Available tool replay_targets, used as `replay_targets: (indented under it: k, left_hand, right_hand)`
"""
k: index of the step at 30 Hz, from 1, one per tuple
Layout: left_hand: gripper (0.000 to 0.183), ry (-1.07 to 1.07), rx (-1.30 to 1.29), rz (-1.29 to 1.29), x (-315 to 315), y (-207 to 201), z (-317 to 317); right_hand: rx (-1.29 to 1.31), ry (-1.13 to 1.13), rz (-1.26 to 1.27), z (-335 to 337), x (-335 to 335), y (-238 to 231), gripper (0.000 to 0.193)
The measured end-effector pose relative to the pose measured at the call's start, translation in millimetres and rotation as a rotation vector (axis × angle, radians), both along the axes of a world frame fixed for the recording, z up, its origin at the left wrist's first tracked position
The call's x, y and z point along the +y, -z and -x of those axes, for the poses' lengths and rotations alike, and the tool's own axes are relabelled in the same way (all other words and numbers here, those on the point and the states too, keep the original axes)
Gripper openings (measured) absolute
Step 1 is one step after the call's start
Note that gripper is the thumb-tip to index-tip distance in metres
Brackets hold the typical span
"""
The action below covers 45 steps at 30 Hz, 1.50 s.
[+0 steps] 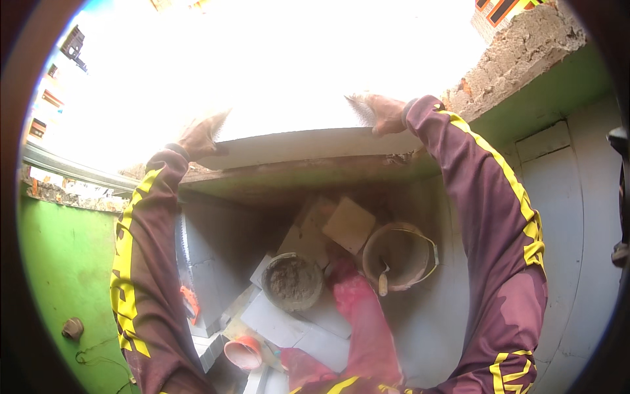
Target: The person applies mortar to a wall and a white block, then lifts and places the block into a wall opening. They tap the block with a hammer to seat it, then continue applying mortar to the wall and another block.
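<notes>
My left hand [202, 134] and my right hand [382, 113] reach forward to the two ends of a long pale block [295, 146] on top of the wall ledge. Both hands are closed on its ends. Glare washes out the block's upper side and parts of my fingers, so its far edge is hidden. Its near face shows as a grey-white strip just above the wall's rough brown edge [302, 167].
Below are a round tub of grey mortar [267, 270], a bucket with a wire handle [430, 272] and a trowel [383, 282] in it, pale slabs [349, 225], an orange-red cup [243, 352] and a saw with an orange handle [189, 304]. Broken masonry [518, 59] tops the right wall.
</notes>
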State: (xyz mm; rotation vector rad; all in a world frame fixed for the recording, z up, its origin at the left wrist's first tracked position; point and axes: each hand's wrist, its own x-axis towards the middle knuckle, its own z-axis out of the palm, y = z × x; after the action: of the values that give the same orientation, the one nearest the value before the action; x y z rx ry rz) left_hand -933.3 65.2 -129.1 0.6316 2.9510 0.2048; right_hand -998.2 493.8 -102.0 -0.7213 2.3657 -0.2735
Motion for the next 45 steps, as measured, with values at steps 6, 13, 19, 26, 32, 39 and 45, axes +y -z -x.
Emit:
replay_targets:
  k: [6, 13, 19, 26, 32, 39, 45]
  left_hand:
    - [0.107, 0.014, -0.014, -0.008, -1, 13, 13]
    - [0.105, -0.011, -0.041, 0.05, 2, 22, 11]
    - [0.102, -0.014, 0.016, 0.083, 1, 23, 6]
    - [0.098, 0.067, 0.162, 0.035, -29, 39, 0]
    - [0.107, -0.071, 0.138, -0.023, -62, 74, -8]
    - [0.109, -0.12, 0.131, -0.043, -57, 69, -5]
    - [0.105, -0.107, 0.148, -0.008, -60, 68, -4]
  right_hand:
    - [0.014, 0.002, -0.02, 7, -1, 11, 0.089]
    - [0.075, -0.046, 0.109, 15, 3, 37, 0.091]
    - [0.15, -0.079, 0.108, 14, 4, 40, 0.097]
    - [0.269, -0.185, 0.102, 12, 4, 32, 0.099]
    - [0.121, -0.135, -0.072, 28, 53, 33, 0.102]
    - [0.146, -0.213, -0.267, 42, 91, 21, 0.111]
    - [0.168, -0.178, -0.289, 38, 93, 21, 0.111]
